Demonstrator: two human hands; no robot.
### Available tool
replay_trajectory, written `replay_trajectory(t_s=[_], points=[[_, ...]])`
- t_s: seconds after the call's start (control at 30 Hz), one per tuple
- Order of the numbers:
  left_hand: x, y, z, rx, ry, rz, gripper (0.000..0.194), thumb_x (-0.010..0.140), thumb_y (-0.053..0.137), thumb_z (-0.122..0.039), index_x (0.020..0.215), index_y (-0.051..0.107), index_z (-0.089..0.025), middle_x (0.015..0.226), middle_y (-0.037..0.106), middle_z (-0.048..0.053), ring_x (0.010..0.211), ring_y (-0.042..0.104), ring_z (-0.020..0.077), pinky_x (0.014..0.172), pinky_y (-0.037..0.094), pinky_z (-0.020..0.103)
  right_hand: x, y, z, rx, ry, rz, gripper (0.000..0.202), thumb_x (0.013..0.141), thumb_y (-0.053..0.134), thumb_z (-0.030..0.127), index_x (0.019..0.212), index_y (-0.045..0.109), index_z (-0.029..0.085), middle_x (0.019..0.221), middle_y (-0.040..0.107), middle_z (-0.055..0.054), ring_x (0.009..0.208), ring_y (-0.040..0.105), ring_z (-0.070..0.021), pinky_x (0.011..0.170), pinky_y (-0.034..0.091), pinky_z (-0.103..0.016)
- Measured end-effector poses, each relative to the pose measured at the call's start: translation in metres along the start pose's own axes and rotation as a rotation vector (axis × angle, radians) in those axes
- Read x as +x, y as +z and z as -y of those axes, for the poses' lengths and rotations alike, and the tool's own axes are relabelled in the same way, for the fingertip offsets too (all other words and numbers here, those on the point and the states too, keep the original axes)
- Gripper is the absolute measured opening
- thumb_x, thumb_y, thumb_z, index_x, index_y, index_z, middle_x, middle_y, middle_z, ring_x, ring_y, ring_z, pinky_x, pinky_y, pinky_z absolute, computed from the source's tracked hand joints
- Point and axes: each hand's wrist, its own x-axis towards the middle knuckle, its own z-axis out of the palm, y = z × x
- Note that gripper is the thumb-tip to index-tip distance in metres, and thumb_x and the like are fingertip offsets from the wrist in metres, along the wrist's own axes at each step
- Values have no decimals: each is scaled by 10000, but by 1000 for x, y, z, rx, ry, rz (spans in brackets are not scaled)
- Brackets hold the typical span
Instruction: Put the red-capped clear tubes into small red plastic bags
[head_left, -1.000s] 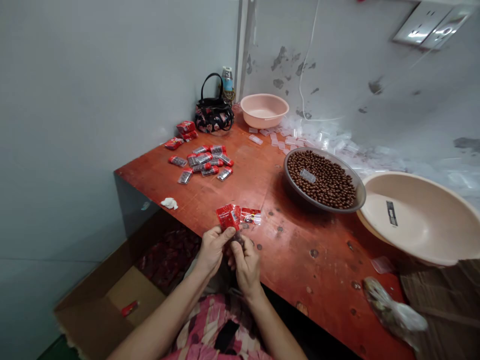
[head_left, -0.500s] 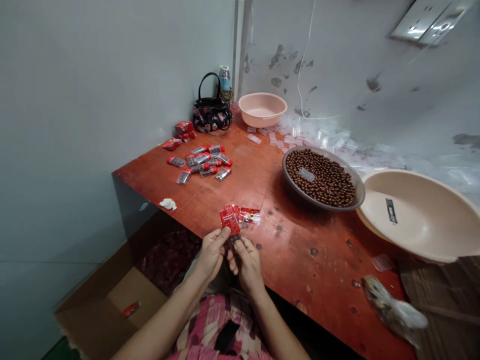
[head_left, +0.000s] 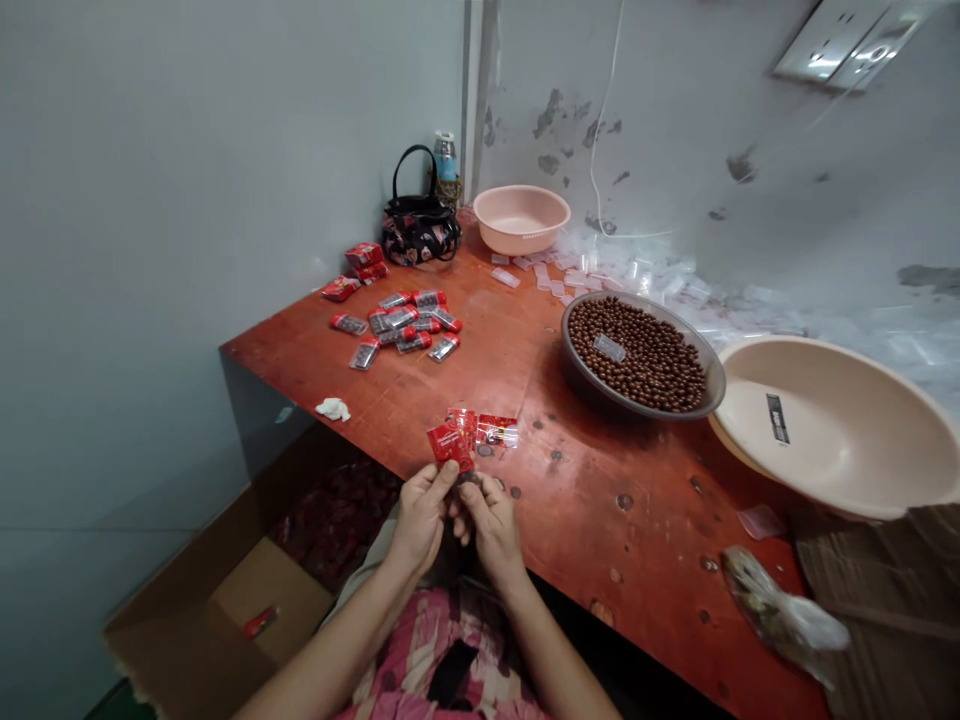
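My left hand [head_left: 421, 510] pinches a red printed packet [head_left: 448, 442] between thumb and fingers at the table's front edge. My right hand [head_left: 491, 518] is closed on the lower, dark end of the same packet; its fingers partly hide that end. Just beyond, more red printed packets [head_left: 498, 431] lie flat on the red table [head_left: 570, 510]. Farther left is a loose group of small clear packs with red tops [head_left: 401, 317] and dark contents. A grey bowl [head_left: 646, 408] of brown balls stands to the right, with a small clear tray [head_left: 610, 347] on the balls.
Beige basin [head_left: 840, 430] at right, pink basin [head_left: 521, 218] at the back, beside a black handbag [head_left: 421, 232] and a flask [head_left: 445, 160]. Clear trays are heaped along the wall. A knotted plastic bag [head_left: 784, 612] lies front right. An open cardboard box [head_left: 180, 620] stands below left.
The packet's red top has tilted to the left and my hands have closed around its lower end. The whole view has shifted slightly.
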Motion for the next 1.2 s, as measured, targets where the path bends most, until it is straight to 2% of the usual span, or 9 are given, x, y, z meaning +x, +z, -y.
replay_trajectory(t_s=[0.2, 0.37, 0.5, 0.67, 0.73, 0.93, 1.0, 1.1, 1.2], points=[[3, -3, -11, -107, -78, -43, 295, 688, 580, -414, 789, 558, -138, 409, 351, -93, 276, 286, 33, 267, 264, 150, -4, 2, 7, 165, 13, 123, 253, 825, 448, 343, 980, 526, 158, 728, 600, -21, 516, 556, -87, 480, 473, -199], [3, -3, -4, -169, -118, -35, 279, 696, 590, -381, 765, 568, -111, 441, 338, -86, 316, 248, 4, 302, 193, 120, -4, 3, 7, 206, 3, 40, 175, 789, 522, 328, 823, 512, 157, 664, 615, -4, 464, 565, -97, 458, 485, -215], [-1, -1, -7, -209, -96, -29, 240, 675, 629, -330, 659, 516, -118, 462, 376, -68, 346, 310, 14, 334, 248, 136, -1, 1, 9, 338, 33, 38, 182, 767, 562, 310, 837, 490, 158, 641, 629, -7, 452, 578, -105, 440, 483, -212], [-3, -1, -14, -234, -83, 62, 283, 737, 522, -422, 689, 496, -145, 468, 431, -43, 338, 390, 68, 329, 329, 197, 0, 1, 11, 468, 110, 61, 168, 782, 541, 305, 807, 488, 148, 602, 627, -16, 416, 565, -97, 399, 459, -190], [-1, -4, -11, -185, -54, 35, 274, 733, 528, -416, 672, 486, -152, 443, 428, -49, 308, 375, 73, 305, 317, 202, -1, 3, 9, 444, 111, 48, 177, 780, 541, 315, 796, 482, 150, 606, 627, -14, 411, 562, -96, 395, 458, -192], [1, -3, 11, -66, 74, -228, 285, 625, 660, -343, 572, 489, -122, 449, 410, -69, 352, 343, 24, 334, 264, 139, -5, 9, 4, 111, -70, -116, 175, 766, 566, 301, 844, 485, 167, 668, 626, 6, 534, 602, -112, 500, 498, -214], [-1, 0, 13, -76, 84, -228, 286, 610, 673, -335, 567, 495, -116, 454, 395, -74, 370, 337, 16, 352, 264, 131, -5, 9, 6, 67, -92, -120, 162, 772, 557, 300, 838, 484, 171, 656, 624, 14, 535, 603, -112, 499, 497, -210], [-3, 0, 8, -128, 50, -168, 285, 635, 648, -360, 589, 498, -122, 463, 371, -79, 355, 302, 12, 338, 233, 133, -4, 9, 8, 108, -58, -44, 160, 788, 530, 310, 843, 471, 173, 627, 625, 19, 472, 589, -111, 447, 488, -214], [-3, -5, 2, -154, 9, -124, 267, 670, 615, -373, 643, 505, -131, 467, 363, -78, 344, 300, 21, 325, 219, 142, -5, 9, 6, 112, -55, 7, 157, 790, 529, 300, 857, 462, 174, 646, 632, 17, 476, 595, -111, 466, 499, -227]])
